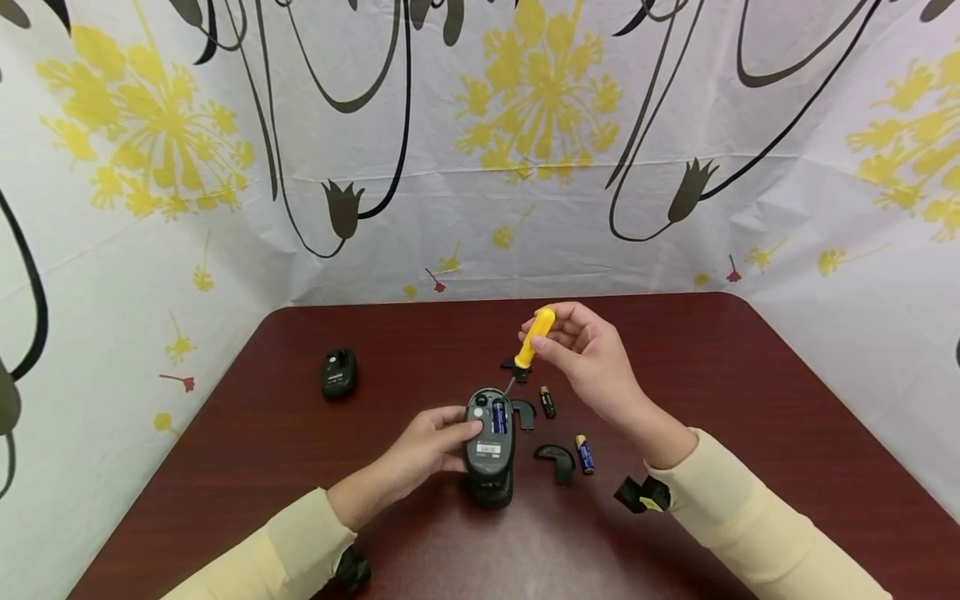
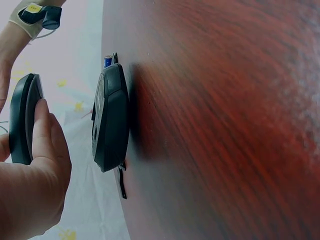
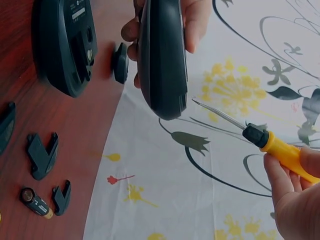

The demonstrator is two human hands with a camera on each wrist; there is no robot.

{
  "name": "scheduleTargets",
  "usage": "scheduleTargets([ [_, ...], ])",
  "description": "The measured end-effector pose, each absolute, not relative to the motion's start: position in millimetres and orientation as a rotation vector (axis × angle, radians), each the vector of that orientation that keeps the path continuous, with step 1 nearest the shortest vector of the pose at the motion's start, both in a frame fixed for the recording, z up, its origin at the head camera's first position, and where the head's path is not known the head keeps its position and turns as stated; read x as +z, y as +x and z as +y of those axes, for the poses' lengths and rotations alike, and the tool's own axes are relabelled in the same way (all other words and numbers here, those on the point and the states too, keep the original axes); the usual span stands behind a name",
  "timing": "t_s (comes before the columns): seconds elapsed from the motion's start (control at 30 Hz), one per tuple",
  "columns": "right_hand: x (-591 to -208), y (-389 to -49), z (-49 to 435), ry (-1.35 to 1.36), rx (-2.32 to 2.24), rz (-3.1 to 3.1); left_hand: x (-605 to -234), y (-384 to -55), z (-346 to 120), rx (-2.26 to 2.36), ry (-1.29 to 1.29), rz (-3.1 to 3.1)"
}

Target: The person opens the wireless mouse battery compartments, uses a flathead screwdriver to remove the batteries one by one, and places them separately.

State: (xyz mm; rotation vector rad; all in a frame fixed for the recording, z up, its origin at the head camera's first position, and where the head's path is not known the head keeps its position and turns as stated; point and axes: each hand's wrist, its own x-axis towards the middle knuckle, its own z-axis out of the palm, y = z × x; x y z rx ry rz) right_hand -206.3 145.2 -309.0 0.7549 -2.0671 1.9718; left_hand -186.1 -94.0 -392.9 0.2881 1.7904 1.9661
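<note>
My left hand (image 1: 431,442) holds a dark computer mouse (image 1: 489,435) above the table, its underside turned up. Blue batteries (image 1: 498,417) show in the uncovered compartment. In my right hand (image 1: 600,362) is a screwdriver (image 1: 536,335) with a yellow handle, pinched between thumb and fingers. Its metal tip (image 3: 196,101) points at the far end of the held mouse, a small gap between them in the right wrist view. A second dark mouse (image 3: 62,42) lies underside up on the table beneath the held one, partly hidden by it in the head view.
A smaller black mouse (image 1: 339,373) lies at the back left of the reddish-brown table (image 1: 405,350). Right of the held mouse are black battery covers (image 1: 557,460), a black-and-copper battery (image 1: 547,402) and a blue-and-yellow battery (image 1: 584,454). A patterned curtain (image 1: 480,225) hangs behind.
</note>
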Motion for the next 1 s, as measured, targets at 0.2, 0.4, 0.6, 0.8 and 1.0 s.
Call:
scheduleTargets([
  [0.2, -312, -205, 141, 0.805, 1.924, -2.074, -394, -187, -94, 1.963, 0.285, 1.798],
  [0.4, -313, -202, 138, 0.884, 1.832, -2.074, -394, -188, -94, 1.961, 0.275, 1.803],
  [0.6, -316, -193, 133, 0.979, 1.657, -2.098, -393, -188, -93, 1.964, 0.274, 1.804],
  [0.8, -317, -184, 125, 1.153, 1.501, -2.037, -393, -189, -93, 1.964, 0.282, 1.801],
  [1.0, -321, -182, 122, 1.250, 1.368, -2.006, -394, -190, -95, 1.962, 0.289, 1.790],
])
